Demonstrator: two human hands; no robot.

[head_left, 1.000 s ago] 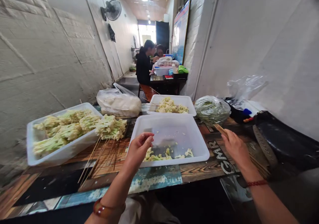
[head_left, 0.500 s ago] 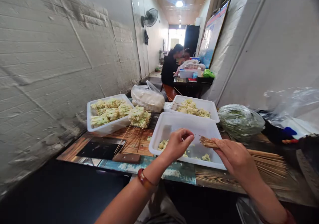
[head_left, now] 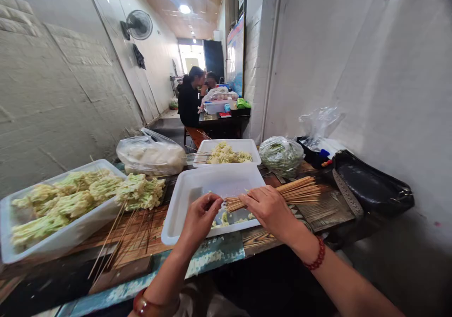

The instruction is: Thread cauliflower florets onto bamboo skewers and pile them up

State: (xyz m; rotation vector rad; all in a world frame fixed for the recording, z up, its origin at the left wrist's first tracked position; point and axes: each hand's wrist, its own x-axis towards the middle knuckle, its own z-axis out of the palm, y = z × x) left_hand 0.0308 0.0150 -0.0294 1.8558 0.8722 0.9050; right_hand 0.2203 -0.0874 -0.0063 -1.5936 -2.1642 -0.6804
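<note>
We take the middle tray [head_left: 173, 209] as our mark on the surface [head_left: 328, 216]. Over its right side, our right hand [head_left: 273, 211] has its fingers wrapped around a bundle of bare sticks [head_left: 300, 190], which reaches past the tray's right edge; we see no cauliflower on any of them. Over the same tray, our left hand [head_left: 197, 216] has its fingers curled near the bundle's tips; we cannot tell whether they pinch a stick.

Left of the middle tray, the left tray [head_left: 70, 236] is heaped with cauliflower [head_left: 70, 204], and between the two lies a cauliflower bunch [head_left: 140, 192] with thin sticks [head_left: 113, 239] running out toward us; we judge that bunch done. Behind the middle tray, the rear tray [head_left: 250, 145] holds more florets [head_left: 226, 152], with sticks poking out leftward, so part of that seems done too. In the middle tray we see only scattered small pieces [head_left: 225, 219] along the near side. Little there seems left, though our hands hide some of it, while plenty of sticks look unused.
</note>
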